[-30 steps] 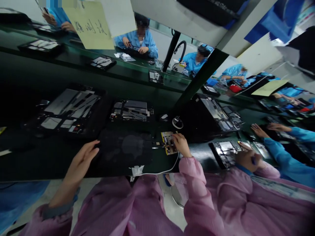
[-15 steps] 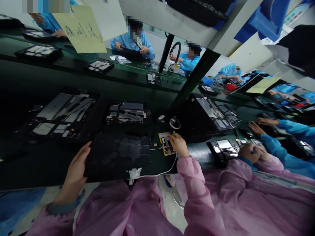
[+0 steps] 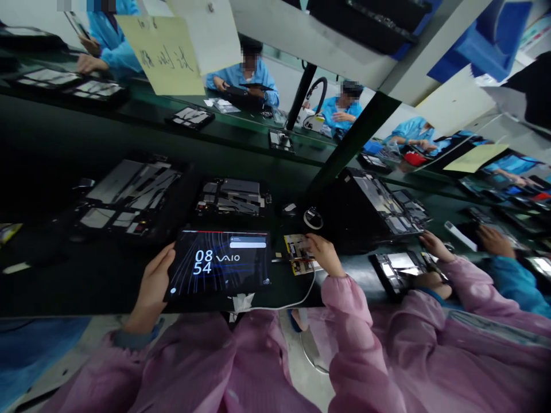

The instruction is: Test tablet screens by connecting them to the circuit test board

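Near the bench's front edge lies a tablet [image 3: 224,275], its screen lit with a clock and the word VAIO. My left hand [image 3: 154,284] grips its left edge, thumb along the side and the other fingers mostly hidden beneath. A small yellow-edged circuit board [image 3: 295,248] sits just right of the tablet, seemingly joined to it by a short connector. On the board's right side my right hand [image 3: 326,253] is closed, fingertips pressed down on it; their exact hold is partly hidden. From the board a white cable [image 3: 306,295] curves back to crumpled tape [image 3: 242,302] at the edge.
Opened tablets [image 3: 232,198] with bare innards lie behind, and a tall stack [image 3: 361,212] stands right of them. Beside the stack is a roll of tape [image 3: 313,217]. A dark post [image 3: 350,143] rises from the bench. A co-worker's pink sleeve [image 3: 469,281] is close on my right.
The tablet's dark screen has lit up with a lock screen. Both my hands keep their places on the tablet and the board. The whole view has shifted slightly.
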